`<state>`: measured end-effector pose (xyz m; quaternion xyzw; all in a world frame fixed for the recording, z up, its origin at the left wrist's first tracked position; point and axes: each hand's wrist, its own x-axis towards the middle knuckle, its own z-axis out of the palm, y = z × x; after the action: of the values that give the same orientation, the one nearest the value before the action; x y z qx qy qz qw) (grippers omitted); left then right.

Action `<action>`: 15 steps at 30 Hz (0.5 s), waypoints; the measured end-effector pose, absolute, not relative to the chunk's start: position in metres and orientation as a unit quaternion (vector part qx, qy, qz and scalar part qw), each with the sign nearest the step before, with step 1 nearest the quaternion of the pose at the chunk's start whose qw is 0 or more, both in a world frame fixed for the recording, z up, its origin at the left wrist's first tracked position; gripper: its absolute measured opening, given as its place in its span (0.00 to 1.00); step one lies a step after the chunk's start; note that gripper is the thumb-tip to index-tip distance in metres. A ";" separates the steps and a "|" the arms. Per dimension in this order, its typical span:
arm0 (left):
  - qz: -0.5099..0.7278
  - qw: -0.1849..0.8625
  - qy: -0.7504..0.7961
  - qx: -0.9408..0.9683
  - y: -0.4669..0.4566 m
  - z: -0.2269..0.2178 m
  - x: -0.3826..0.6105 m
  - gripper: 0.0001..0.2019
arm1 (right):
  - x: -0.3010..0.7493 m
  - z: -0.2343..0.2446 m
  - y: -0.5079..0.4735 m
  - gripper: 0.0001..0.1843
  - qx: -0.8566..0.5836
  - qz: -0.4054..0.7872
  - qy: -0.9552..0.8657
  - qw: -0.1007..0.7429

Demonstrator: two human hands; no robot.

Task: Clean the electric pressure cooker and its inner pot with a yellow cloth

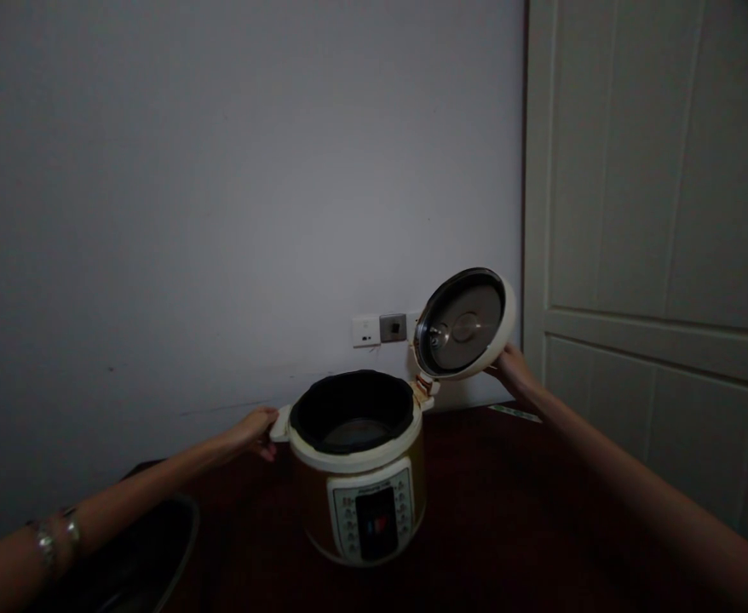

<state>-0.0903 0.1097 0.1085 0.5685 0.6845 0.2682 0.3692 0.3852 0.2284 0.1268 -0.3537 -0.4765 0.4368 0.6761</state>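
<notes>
An electric pressure cooker (313, 502) stands on a dark red table, its control panel facing me. The dark inner pot (356, 432) inside it shows nothing that I can make out at the bottom. At the cooker's left side, my left hand (260, 432) has its fingers closed at the white side handle (281, 423). The hinged lid (467, 328) is swung up and tilted to the right, with its metal underside showing. Behind the lid's outer rim, my right hand (508, 368) holds it; most of those fingers are hidden.
A dark, round-rimmed basin or bowl (188, 528) sits at the lower left, partly under my left forearm. Wall sockets (366, 331) are behind the cooker. A pale panelled door (655, 255) stands at the right. A patterned strip (514, 413) lies on the dark red table (508, 502).
</notes>
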 end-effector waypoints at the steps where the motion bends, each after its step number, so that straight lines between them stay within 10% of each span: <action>1: 0.276 0.367 0.692 0.558 0.110 0.108 -0.090 0.12 | 0.385 0.126 0.224 0.15 -0.359 0.440 -0.478 0.670; 10: 0.308 0.290 0.724 0.545 0.097 0.122 -0.106 0.20 | 0.380 0.088 0.153 0.16 -0.451 0.456 -0.505 0.577; 15: 0.276 0.178 0.770 0.547 0.065 0.148 -0.151 0.23 | 0.351 0.085 0.072 0.15 -0.430 0.370 -0.777 0.273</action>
<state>-0.1511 0.0650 0.1475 0.5467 0.7704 0.2758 0.1775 0.3506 0.0724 0.0852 -0.4298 -0.7774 0.3696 0.2725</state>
